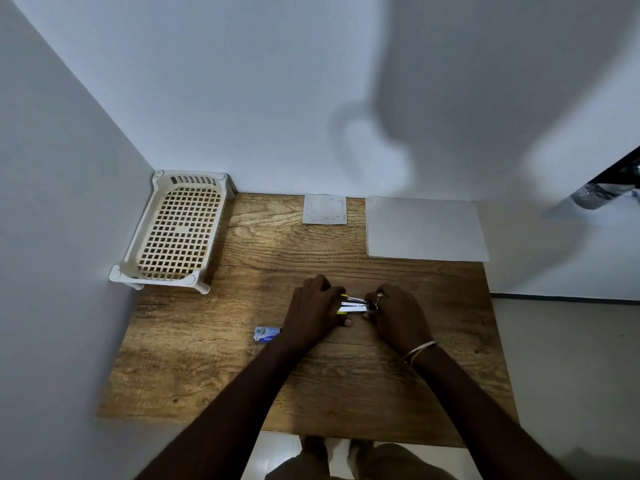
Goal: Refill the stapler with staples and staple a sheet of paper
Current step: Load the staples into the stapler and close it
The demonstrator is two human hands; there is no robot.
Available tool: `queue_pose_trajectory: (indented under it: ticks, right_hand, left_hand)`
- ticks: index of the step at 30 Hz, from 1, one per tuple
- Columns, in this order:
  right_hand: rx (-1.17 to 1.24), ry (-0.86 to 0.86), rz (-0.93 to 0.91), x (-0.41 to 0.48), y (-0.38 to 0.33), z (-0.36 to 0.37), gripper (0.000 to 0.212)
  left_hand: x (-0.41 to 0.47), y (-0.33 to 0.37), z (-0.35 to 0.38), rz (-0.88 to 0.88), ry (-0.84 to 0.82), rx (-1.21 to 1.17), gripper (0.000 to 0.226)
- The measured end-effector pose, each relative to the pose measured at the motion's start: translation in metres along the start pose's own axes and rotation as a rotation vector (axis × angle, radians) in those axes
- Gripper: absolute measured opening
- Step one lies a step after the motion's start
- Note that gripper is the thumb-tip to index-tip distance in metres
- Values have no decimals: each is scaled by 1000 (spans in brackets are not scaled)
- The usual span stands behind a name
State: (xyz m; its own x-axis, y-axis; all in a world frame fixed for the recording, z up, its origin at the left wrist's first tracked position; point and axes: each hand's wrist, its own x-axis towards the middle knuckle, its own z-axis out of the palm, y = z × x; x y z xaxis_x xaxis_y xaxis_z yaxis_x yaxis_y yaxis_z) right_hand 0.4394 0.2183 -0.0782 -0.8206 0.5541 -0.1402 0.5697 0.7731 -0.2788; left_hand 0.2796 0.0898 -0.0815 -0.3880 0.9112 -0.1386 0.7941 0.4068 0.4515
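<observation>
**Both hands hold the stapler in the middle of the table**

From my seat far away, I look down at a brown wooden table (194,368) set against white walls. On the far left, in the back corner, sits a white plastic basket (173,233) full of little holes. Closer to me, a small blue box of staples (266,334) lies flat, just beside the left wrist. The left hand (315,313) has its fingers curled around the left end of the stapler (353,305). The stapler sits low over the middle of the table, between the two hands. It is white with yellow tips, and its thin parts are spread apart a bit. The right hand (398,317) pinches the stapler's right end. A thin bangle (419,351) is on that wrist. At the back edge lies a small white square (325,209). To its right is a big white sheet of paper (426,230), flat, well apart from the hands.
</observation>
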Motion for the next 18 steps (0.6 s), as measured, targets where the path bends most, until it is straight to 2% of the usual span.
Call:
queue_pose_trajectory:
  ticks: [7, 11, 13, 15, 18]
  right_hand:
    - [61, 51, -13, 0, -2, -6, 45]
    - [127, 166, -32, 22, -16, -18, 43]
    - [143, 160, -7, 40, -26, -22, 47]
    - [148, 111, 25, 59, -32, -24, 56]
    - [98, 35, 46, 91, -36, -24, 74]
  left_hand:
    - [-4, -14, -11, 62, 18, -36, 85]
    - [3, -29, -23, 26, 191, -105, 53]
    - [11, -38, -32, -14, 202, -86, 50]
    - [21, -47, -41, -41, 167, -61, 59]
    - [41, -58, -53, -53, 57, 27, 85]
